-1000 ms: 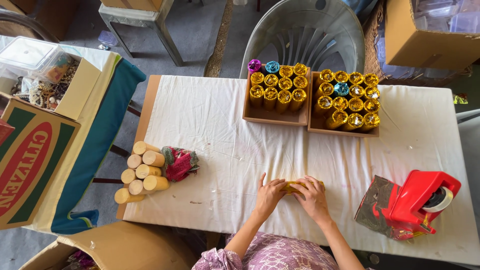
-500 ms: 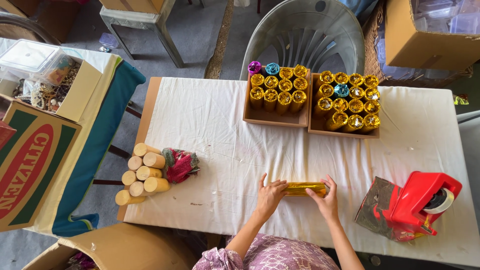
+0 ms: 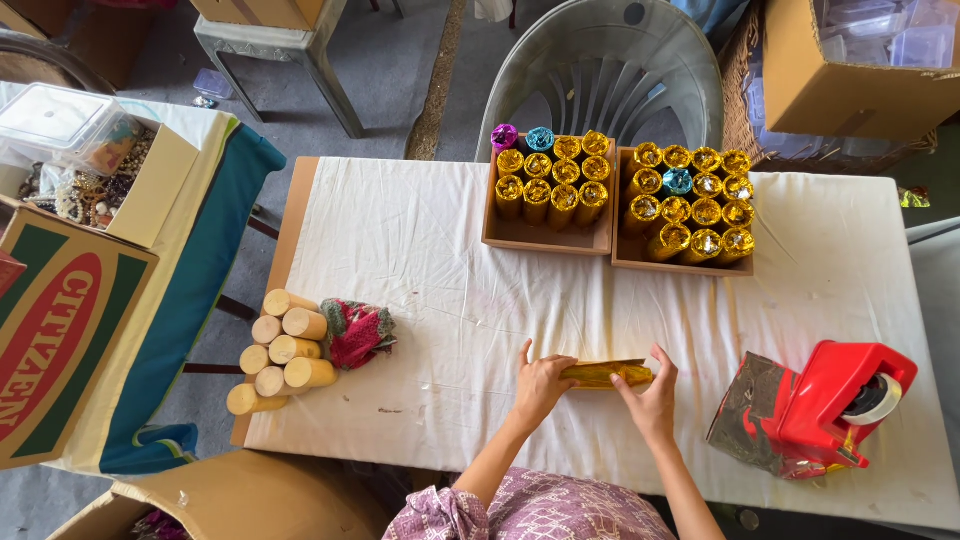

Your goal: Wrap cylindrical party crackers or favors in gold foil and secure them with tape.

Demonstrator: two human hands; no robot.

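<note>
Two hands, left hand [image 3: 541,385] and right hand [image 3: 652,395], loosely cup the ends of a gold foil-wrapped cylinder [image 3: 606,374] between them, likely light, stiff, slippery, crinkle-prone.

Worktop [image 3: 420,230] covered by a white cloth, seen from above. At its far edge, two shallow cardboard trays side by side, the left tray [image 3: 545,236] and the right tray [image 3: 640,258], each filled with upright foil-wrapped rolls. At the left edge, a pile of bare wooden cylinders [image 3: 278,350] beside a crumpled red-green cloth [image 3: 355,332]. At the near right, a red tape dispenser [image 3: 835,405] on a foil sheet [image 3: 745,420]. Near centre, a gold-wrapped roll [image 3: 605,374] lying flat
</note>
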